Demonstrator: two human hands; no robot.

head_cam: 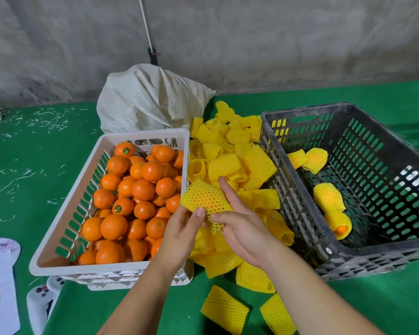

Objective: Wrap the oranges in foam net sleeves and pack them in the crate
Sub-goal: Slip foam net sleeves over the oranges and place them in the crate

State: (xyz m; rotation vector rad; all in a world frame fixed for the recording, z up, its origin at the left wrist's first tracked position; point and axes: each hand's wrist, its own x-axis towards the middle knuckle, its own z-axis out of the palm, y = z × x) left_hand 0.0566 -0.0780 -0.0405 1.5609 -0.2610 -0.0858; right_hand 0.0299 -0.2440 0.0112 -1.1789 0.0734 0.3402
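An orange inside a yellow foam net sleeve (205, 200) is held between both hands above the sleeve pile. My left hand (182, 229) grips it from below, thumb on the sleeve's near edge. My right hand (240, 223) holds its right side, index finger stretched up along it and thumb pinching the loose sleeve end. A white crate (65, 209) on the left is full of bare oranges (136, 189). The black crate (300, 209) on the right holds several sleeved oranges (328, 195). Loose yellow sleeves (230, 163) lie heaped between the crates.
A white woven sack (150, 97) stands behind the white crate. Two loose sleeves (224, 309) lie on the green table near me. White controllers (42, 301) and printed papers (0, 284) sit at the lower left. Straw bits are scattered at the far left.
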